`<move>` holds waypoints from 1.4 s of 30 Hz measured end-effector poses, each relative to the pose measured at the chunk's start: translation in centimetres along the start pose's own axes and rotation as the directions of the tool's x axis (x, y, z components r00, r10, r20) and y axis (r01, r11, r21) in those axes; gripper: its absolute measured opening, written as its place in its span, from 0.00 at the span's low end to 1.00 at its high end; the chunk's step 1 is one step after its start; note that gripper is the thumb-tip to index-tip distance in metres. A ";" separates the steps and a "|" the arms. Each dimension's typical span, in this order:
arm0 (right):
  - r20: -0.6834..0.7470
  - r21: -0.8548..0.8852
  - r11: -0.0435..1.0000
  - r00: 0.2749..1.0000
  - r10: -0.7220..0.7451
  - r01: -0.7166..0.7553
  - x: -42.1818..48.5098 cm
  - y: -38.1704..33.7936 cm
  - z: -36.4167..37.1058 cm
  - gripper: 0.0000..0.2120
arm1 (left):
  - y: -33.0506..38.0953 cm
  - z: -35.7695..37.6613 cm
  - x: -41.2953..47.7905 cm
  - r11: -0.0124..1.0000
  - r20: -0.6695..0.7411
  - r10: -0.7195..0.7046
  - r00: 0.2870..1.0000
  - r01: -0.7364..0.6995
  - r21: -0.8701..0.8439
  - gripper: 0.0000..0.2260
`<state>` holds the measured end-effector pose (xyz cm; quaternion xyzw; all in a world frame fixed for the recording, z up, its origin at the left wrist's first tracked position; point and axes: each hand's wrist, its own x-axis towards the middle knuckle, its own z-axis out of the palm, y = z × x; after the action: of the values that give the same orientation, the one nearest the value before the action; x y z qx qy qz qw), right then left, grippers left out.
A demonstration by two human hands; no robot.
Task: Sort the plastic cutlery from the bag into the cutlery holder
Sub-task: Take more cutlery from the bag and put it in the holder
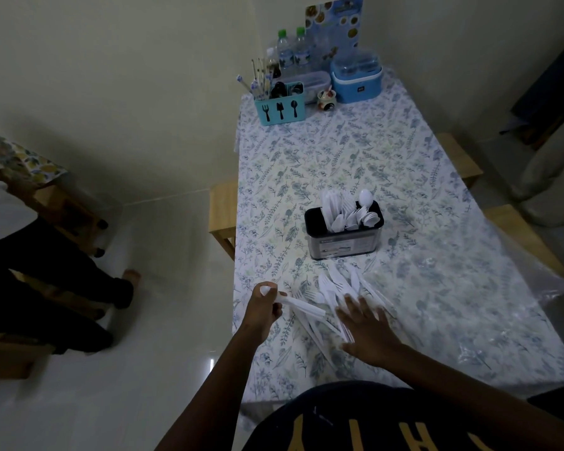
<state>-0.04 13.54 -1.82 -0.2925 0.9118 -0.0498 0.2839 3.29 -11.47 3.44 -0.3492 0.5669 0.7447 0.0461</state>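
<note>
Tablecloth (404, 177) dim; right hand (368, 330) hides loose cutlery (336, 288).

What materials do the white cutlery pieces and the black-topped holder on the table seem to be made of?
The white cutlery pieces loose on the table look like thin matte plastic: uniformly white and slightly translucent. The rectangular cutlery holder seems to have a shiny metal body, probably steel, judging by its grey reflective wall, with a black rim that looks plastic.
</note>
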 end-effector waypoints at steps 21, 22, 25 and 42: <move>-0.035 0.989 0.146 0.977 0.209 0.004 -2.0 -0.5 -5.4 0.09 | 2.9 6.7 -0.7 0.921 0.302 0.105 0.947 -0.207 0.329 0.08; -0.031 0.994 0.105 0.973 0.228 0.007 -2.0 -0.3 -5.4 0.09 | 3.4 7.3 -0.6 0.899 0.280 0.143 0.949 -0.243 0.366 0.09; -0.017 1.000 0.006 0.954 0.299 0.016 -2.2 0.5 -6.1 0.11 | 5.7 9.4 -0.2 0.793 0.269 0.299 0.915 -0.396 0.463 0.08; 0.001 0.996 0.081 0.955 0.298 -0.027 -3.7 4.7 -6.8 0.08 | 11.1 19.6 3.5 0.014 0.510 0.753 0.417 -0.784 0.621 0.12</move>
<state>-3.71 18.96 4.47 0.0835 0.6919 -0.6440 0.3154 -13.66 0.62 12.71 0.0910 0.9257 0.3065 -0.2023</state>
